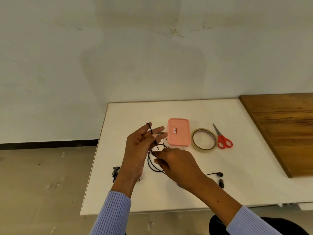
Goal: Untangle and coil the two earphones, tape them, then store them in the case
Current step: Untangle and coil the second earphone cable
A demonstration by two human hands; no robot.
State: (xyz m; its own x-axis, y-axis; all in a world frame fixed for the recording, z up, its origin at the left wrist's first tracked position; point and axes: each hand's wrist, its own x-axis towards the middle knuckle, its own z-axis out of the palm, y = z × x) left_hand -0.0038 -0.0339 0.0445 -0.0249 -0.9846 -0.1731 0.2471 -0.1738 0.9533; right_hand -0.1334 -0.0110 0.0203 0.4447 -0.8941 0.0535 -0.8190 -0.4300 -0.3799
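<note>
wind black earphone cable (153,164) around left hand (137,150) fingers, already looped; feed evenly with pinching right hand (176,162). keep loops snug. case (178,132) just beyond grip.

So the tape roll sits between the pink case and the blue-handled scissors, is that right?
Not quite: the scissors have red handles, not blue. The head view shows the tape roll lying between the pink case and those red scissors on the white table.
</note>
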